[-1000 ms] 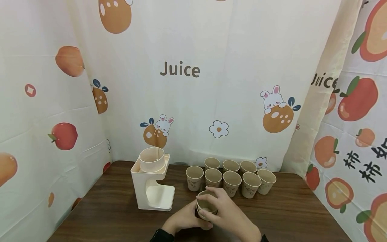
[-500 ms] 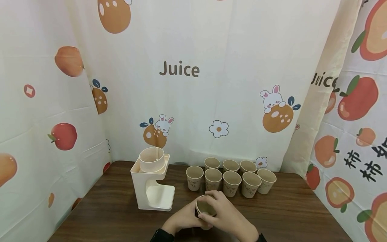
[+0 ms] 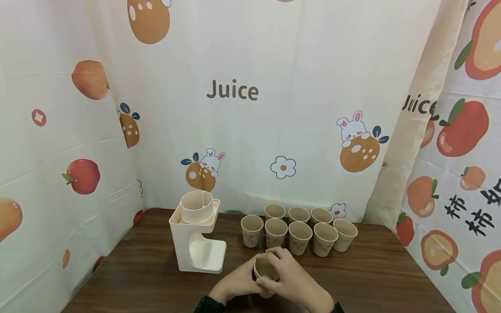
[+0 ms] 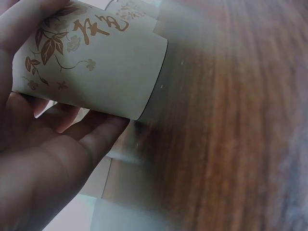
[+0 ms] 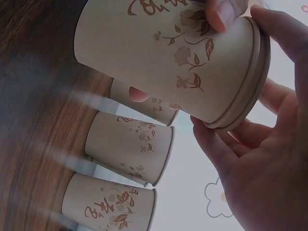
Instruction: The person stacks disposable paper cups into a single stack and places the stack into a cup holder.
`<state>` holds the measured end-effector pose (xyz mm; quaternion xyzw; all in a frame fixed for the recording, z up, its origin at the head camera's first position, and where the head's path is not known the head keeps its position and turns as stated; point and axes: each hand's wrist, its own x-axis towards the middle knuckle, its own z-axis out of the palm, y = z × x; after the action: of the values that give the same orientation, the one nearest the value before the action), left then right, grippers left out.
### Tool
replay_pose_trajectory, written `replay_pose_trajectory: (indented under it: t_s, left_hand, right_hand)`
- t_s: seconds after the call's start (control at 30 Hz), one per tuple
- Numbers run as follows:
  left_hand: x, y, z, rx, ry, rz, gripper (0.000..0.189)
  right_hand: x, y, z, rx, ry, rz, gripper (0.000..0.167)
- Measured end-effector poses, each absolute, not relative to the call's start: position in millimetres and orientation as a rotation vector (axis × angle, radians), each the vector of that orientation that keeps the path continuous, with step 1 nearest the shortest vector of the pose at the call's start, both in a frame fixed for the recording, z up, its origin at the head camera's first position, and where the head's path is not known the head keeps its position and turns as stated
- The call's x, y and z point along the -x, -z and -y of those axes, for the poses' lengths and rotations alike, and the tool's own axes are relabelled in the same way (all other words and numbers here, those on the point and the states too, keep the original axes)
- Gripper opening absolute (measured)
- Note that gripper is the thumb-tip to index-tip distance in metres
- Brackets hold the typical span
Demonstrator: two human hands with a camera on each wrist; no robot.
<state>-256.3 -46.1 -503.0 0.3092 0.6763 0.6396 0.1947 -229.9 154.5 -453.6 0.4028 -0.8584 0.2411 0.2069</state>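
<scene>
Ten entries, left to right, bearings taken in the head view from the held cup stack as clock centre.

Item: off-white stand, 10 o'clock, on the brown wood-grain table; open cut-out facing right, flat foot below, round cylinder on its top.

Item: left dark cuff, 8 o'clock.

Item: left hand, between 8 and 9 o'clock, fingers and thumb wrapped round the side of the cup stack.

Item: cup stack, beige paper, two rims showing one over the other, brown leaf-and-flower print; between both hands, near the table's front. Contact of its base with the table cannot be told.

Item: right hand, 3 o'clock, fingers and thumb clamped about the stack's rim.

Item: eight beige paper cups, upright, mouths up, grouped from just before 12 to 2 o'clock; five in front, three behind.

Item: right dark cuff, between 3 and 4 o'clock.

Item: fruit-print drape, behind, 12 o'clock, lettered "Juice".
</scene>
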Motion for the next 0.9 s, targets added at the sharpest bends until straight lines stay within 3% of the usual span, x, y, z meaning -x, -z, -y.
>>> replay_pose_trajectory:
  t_s: [0.33, 0.9]
  left_hand:
    - [258, 501, 48, -0.904, -1.778, -1.891, 0.078]
    - [256, 502, 45, -0.923, -1.835, -1.826, 0.068]
  right_hand:
    - [226, 449, -154, -1.062, -0.732, 2.514, 0.058]
    - [235, 448, -164, -0.951, -0.715, 2.516, 0.033]
